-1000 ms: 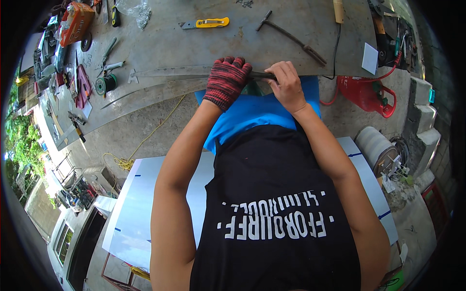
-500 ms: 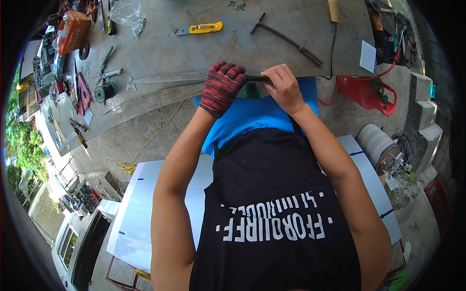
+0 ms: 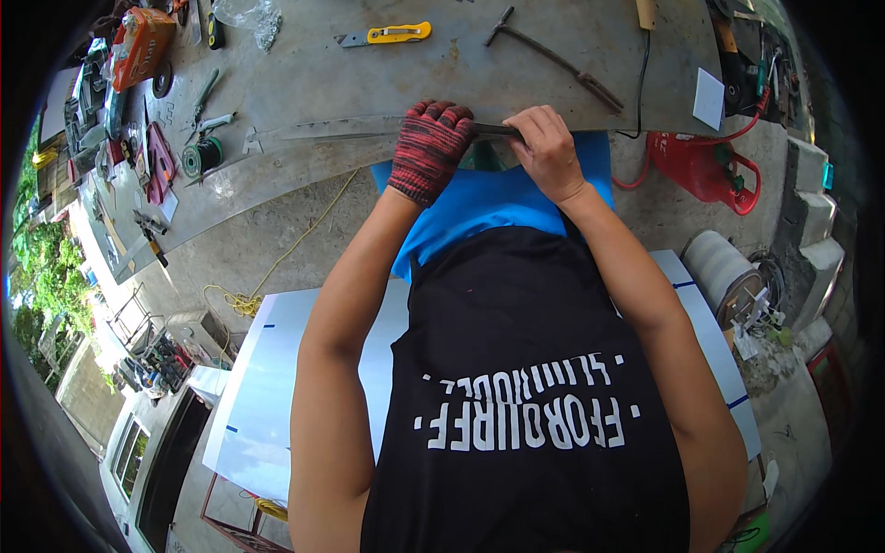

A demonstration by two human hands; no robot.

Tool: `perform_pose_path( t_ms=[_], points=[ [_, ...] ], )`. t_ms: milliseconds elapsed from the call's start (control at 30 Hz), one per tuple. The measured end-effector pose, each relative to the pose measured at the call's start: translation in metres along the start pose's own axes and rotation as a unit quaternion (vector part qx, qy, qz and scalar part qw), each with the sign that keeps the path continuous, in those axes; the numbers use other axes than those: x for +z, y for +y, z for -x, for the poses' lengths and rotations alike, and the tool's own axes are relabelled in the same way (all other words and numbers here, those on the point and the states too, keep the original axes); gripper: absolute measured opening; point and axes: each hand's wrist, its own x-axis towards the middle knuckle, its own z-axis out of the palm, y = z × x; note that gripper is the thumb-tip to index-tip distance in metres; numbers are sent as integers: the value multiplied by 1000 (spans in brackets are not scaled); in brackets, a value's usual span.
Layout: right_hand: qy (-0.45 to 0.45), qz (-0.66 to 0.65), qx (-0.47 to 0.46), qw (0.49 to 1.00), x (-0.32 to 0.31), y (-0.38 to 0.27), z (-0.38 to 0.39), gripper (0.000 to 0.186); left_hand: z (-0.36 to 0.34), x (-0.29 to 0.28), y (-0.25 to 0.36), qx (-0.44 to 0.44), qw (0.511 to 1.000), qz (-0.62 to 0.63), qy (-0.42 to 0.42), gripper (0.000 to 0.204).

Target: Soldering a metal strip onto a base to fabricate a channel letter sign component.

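A long, thin metal strip [image 3: 346, 128] runs along the front edge of the grey metal table [image 3: 304, 74]. My left hand [image 3: 430, 150], in a red and black knit glove, is closed around it. My bare right hand [image 3: 548, 150] pinches the strip's darker right part with thumb and fingers, a short way right of the glove. Between the hands a bit of the strip shows. Beyond them lie a yellow utility knife [image 3: 398, 33] with its blade out and a rusty T-handled tool [image 3: 544, 57].
On the table's left are a spool of green wire [image 3: 202, 158], pliers, an orange bag [image 3: 143, 46] and clutter. A white card [image 3: 709, 98] lies at the right corner. A red gas cylinder [image 3: 701, 170] stands right of me. A yellow cord [image 3: 295, 244] trails across the floor.
The whole view has shifted slightly, with the table higher in the picture. The strip left of the glove looks narrower, more edge-on. Both hands keep their hold.
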Motion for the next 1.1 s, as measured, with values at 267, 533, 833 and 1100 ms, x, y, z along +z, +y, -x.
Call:
perform_pose_path(
  t_ms=[267,533,833,1100],
  points=[
    [-4,7,-1,1000,2,2,4,34,13,7,12,-57,997,-44,39,21],
    [10,-13,-20,1000,-5,0,3,38,15,14,10,-53,994,-79,48,24],
    [7,7,-39,999,2,6,4,28,10,14,11,-53,992,-94,68,22],
    [16,14,-22,1000,8,2,5,27,9,13,15,-73,991,-94,57,22]
  ],
)
